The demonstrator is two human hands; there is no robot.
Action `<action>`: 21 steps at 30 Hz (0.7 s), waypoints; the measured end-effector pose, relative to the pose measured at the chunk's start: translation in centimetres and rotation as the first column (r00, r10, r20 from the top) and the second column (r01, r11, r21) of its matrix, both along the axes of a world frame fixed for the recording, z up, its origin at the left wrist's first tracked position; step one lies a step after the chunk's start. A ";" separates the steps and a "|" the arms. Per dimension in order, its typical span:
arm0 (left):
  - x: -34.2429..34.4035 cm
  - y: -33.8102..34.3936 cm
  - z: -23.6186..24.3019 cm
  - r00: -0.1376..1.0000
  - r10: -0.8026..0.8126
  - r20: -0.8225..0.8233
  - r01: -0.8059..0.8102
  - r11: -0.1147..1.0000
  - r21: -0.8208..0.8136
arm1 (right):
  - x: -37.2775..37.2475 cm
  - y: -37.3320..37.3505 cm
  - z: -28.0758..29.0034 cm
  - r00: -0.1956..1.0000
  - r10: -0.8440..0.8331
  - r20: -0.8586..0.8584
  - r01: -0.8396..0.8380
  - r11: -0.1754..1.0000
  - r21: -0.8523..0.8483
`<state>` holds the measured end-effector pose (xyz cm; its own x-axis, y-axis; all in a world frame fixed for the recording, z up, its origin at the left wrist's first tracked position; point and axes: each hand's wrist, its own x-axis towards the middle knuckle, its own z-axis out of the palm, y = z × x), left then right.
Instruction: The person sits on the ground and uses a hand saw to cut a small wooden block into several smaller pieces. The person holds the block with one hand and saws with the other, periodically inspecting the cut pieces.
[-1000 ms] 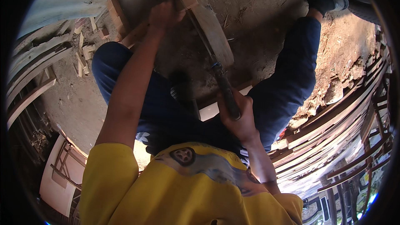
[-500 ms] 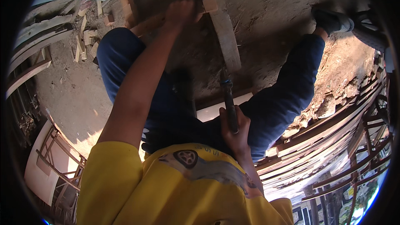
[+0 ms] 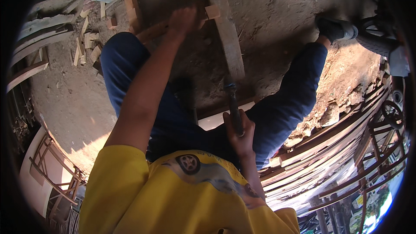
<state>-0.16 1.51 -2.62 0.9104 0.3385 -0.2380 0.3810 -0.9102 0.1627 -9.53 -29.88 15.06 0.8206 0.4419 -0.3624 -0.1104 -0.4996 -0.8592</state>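
Right hand (image 3: 242, 132): was wrapped round the dark handle (image 3: 234, 110), likely for firm control.
Handle: pointed from between the thighs (image 3: 279, 106) toward the pale plank (image 3: 228, 39).
Left hand (image 3: 182, 20): lay on the reddish timber (image 3: 154, 31), likely steadying it; too dim to tell gripping from pressing.
Timber: lapped onto the plank, presumably for support.
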 end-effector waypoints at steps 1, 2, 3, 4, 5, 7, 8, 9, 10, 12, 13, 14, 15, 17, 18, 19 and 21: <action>-0.1 0.1 -0.1 1.000 -0.003 0.013 0.003 1.000 0.011 | -0.1 -0.1 0.6 1.000 -0.007 -0.021 0.006 0.999 -0.031; 0.0 0.1 0.0 1.000 -0.015 0.003 0.015 1.000 -0.003 | -0.4 -0.5 1.5 0.999 -0.018 -0.043 0.015 0.998 -0.064; 0.0 0.2 0.1 1.000 -0.022 -0.009 0.022 1.000 -0.013 | -0.8 -0.9 2.2 0.998 -0.024 -0.065 0.018 0.996 -0.093; 0.0 0.3 0.1 0.999 -0.030 -0.021 0.029 0.999 -0.023 | -1.6 -2.0 3.2 0.996 -0.030 -0.086 0.021 0.994 -0.105; 0.0 0.0 0.1 1.000 -0.023 -0.003 0.023 1.000 -0.019 | -2.7 -3.7 4.3 0.993 -0.040 -0.112 0.027 0.992 -0.120; 0.0 -0.4 0.0 0.999 -0.010 0.036 0.011 1.000 -0.005 | -3.0 -4.9 4.9 0.994 -0.028 -0.106 0.017 0.994 -0.107; -0.1 -0.6 -0.3 0.997 -0.017 0.077 0.017 1.000 -0.004 | -2.9 -5.1 5.2 0.997 -0.013 -0.078 0.005 0.995 -0.098; -0.2 -0.3 -0.6 0.993 -0.023 0.119 0.024 1.000 -0.003 | -2.7 -5.1 5.6 0.999 0.002 -0.048 -0.006 0.996 -0.089; -0.3 -0.2 -1.0 0.987 -0.029 0.161 0.030 1.000 -0.002 | -2.0 -4.1 5.6 0.995 0.003 -0.103 -0.013 0.995 -0.099; -0.6 0.4 -1.5 0.982 -0.042 0.184 0.036 0.999 0.035 | 0.7 -0.6 5.2 0.979 0.022 -0.201 -0.041 0.995 -0.091; -0.7 0.7 -1.7 0.980 -0.053 0.193 0.044 0.998 0.055 | 0.3 -0.8 5.5 0.981 0.006 -0.195 -0.025 0.995 -0.095; -0.2 0.8 -1.4 0.985 -0.056 0.164 0.047 0.997 0.059 | -0.2 -1.2 5.9 0.983 -0.014 -0.185 -0.004 0.995 -0.096; -0.1 0.2 -1.0 0.990 -0.059 0.129 0.051 0.997 0.066 | -1.0 -1.9 6.2 0.983 -0.034 -0.181 0.017 0.995 -0.095; 0.0 -0.2 -0.4 0.996 -0.047 0.074 0.044 0.998 0.041 | -2.5 -3.9 6.6 0.989 -0.061 -0.135 0.047 0.993 -0.106; 0.1 -0.2 0.0 0.998 -0.033 0.054 0.033 0.999 0.011 | -2.5 -4.0 6.4 0.987 -0.053 -0.151 0.037 0.993 -0.110; 0.0 -0.1 0.3 0.999 -0.021 0.033 0.021 1.000 -0.020 | -2.2 -3.9 6.1 0.986 -0.039 -0.163 0.022 0.994 -0.107; -0.3 0.0 -0.1 0.997 -0.013 0.072 0.015 0.999 -0.030 | 0.0 -2.0 4.3 0.964 0.035 -0.265 -0.060 0.994 -0.088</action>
